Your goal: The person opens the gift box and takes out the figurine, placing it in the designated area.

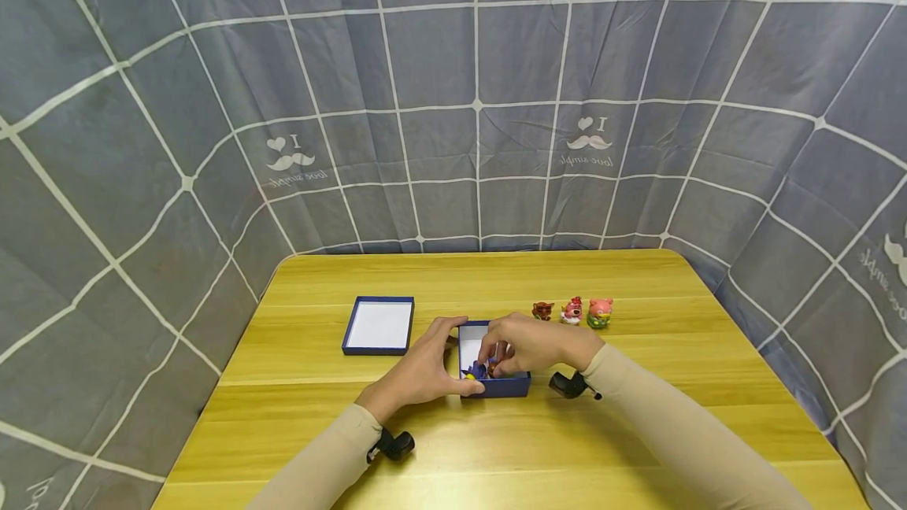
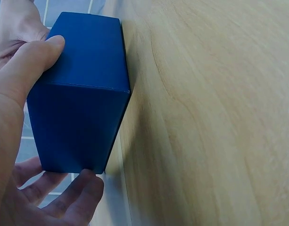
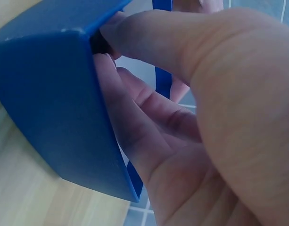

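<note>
An open blue box (image 1: 494, 389) with a white inside stands on the table. My left hand (image 1: 423, 372) grips it from the left, thumb on the near wall and fingers at the far side. In the left wrist view the thumb presses the blue box (image 2: 78, 127) near its edge. My right hand (image 1: 527, 343) reaches down into the box and pinches a small brown figurine (image 1: 493, 369), mostly hidden by the fingers. Beside it in the box lies a blue and yellow figurine (image 1: 473, 371). The right wrist view shows the fingers (image 3: 130, 103) inside the box wall.
A blue lid (image 1: 379, 327) with a white inside lies face up at the left. Right of the box stand a brown figurine (image 1: 542, 311), a red and white one (image 1: 571, 312) and a pink and green one (image 1: 599, 312). A grey checked curtain (image 1: 439, 140) surrounds the wooden table (image 1: 283, 415).
</note>
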The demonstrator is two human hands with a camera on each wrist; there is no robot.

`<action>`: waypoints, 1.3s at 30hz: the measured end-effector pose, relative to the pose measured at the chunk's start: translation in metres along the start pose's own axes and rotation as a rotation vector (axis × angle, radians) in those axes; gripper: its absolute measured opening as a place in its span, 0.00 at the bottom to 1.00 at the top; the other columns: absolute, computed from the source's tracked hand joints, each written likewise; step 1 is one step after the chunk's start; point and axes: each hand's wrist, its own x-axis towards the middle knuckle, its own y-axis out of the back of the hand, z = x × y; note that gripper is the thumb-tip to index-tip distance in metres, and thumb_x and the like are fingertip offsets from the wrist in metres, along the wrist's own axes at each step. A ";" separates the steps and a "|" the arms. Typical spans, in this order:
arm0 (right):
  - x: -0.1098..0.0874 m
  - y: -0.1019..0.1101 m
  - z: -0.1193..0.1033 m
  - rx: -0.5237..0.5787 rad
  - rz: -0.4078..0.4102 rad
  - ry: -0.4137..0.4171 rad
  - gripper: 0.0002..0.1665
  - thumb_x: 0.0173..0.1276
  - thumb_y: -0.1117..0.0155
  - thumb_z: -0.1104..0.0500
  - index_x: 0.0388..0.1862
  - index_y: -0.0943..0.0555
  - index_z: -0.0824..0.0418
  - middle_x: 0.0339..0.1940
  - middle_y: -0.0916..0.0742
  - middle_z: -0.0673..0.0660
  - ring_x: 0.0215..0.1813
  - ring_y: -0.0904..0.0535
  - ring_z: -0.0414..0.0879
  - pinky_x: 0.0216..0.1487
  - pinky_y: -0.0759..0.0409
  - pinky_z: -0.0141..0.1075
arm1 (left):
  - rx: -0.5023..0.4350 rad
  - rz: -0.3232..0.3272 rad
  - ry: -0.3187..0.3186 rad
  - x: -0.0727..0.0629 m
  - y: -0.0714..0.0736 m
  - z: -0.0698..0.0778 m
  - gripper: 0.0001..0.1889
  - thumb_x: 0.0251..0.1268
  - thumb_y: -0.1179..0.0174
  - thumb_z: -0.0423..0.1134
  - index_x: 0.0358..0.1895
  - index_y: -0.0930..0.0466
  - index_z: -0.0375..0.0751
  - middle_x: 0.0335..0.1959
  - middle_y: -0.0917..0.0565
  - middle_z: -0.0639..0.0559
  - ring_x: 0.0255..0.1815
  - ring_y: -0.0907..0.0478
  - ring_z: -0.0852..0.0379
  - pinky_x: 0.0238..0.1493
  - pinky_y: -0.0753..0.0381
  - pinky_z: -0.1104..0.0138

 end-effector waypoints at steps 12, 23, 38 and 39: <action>-0.001 -0.001 0.003 0.018 0.023 0.000 0.10 0.81 0.21 0.66 0.56 0.05 0.57 0.53 0.08 0.54 0.50 0.08 0.36 0.53 0.09 0.26 | -0.004 -0.006 0.014 0.000 0.001 0.002 0.66 0.60 0.12 0.68 0.94 0.40 0.47 0.87 0.27 0.43 0.81 0.19 0.43 0.82 0.16 0.44; -0.004 0.002 0.001 0.014 0.039 0.025 0.10 0.82 0.23 0.66 0.58 0.06 0.58 0.51 0.06 0.51 0.49 0.10 0.32 0.56 0.08 0.29 | -0.007 -0.009 0.014 0.000 0.000 0.002 0.65 0.60 0.13 0.68 0.94 0.40 0.47 0.87 0.27 0.43 0.81 0.19 0.44 0.82 0.17 0.44; -0.010 0.005 -0.002 0.012 0.082 0.034 0.10 0.84 0.25 0.65 0.59 0.07 0.61 0.48 0.05 0.50 0.47 0.12 0.31 0.56 0.07 0.32 | 0.003 0.000 0.005 -0.001 0.000 0.003 0.65 0.60 0.12 0.66 0.94 0.39 0.44 0.86 0.27 0.43 0.79 0.18 0.44 0.81 0.16 0.44; -0.010 0.005 -0.002 0.009 0.090 0.034 0.10 0.83 0.25 0.65 0.59 0.07 0.61 0.48 0.05 0.49 0.47 0.12 0.30 0.56 0.07 0.33 | 0.003 0.000 0.006 -0.001 0.001 0.003 0.65 0.60 0.12 0.66 0.94 0.39 0.44 0.86 0.27 0.43 0.79 0.18 0.44 0.81 0.16 0.44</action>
